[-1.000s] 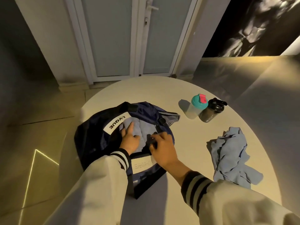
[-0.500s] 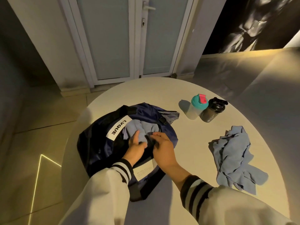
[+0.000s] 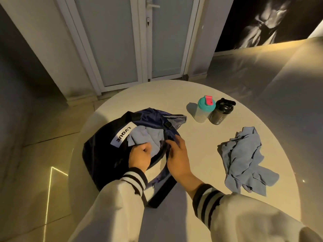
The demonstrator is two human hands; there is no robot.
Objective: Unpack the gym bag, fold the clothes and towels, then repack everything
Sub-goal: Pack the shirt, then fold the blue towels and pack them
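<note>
A dark navy gym bag (image 3: 103, 154) with a white label lies open on the left of the round white table (image 3: 174, 95). A light blue cloth (image 3: 148, 137) shows inside its opening. My left hand (image 3: 139, 157) has its fingers curled round the near part of that cloth. My right hand (image 3: 176, 154) holds the bag's near rim at the zip edge and keeps the opening apart. A second crumpled light blue cloth (image 3: 244, 158) lies loose on the table to the right.
A clear shaker with a teal lid (image 3: 204, 109) and a black shaker bottle (image 3: 221, 110) stand side by side at the table's far right. White double doors (image 3: 136, 41) rise behind the table. Tiled floor (image 3: 35, 154) lies to the left.
My left hand went from lying flat on the cloth in the bag to gripping it. My right hand stayed at the bag's rim.
</note>
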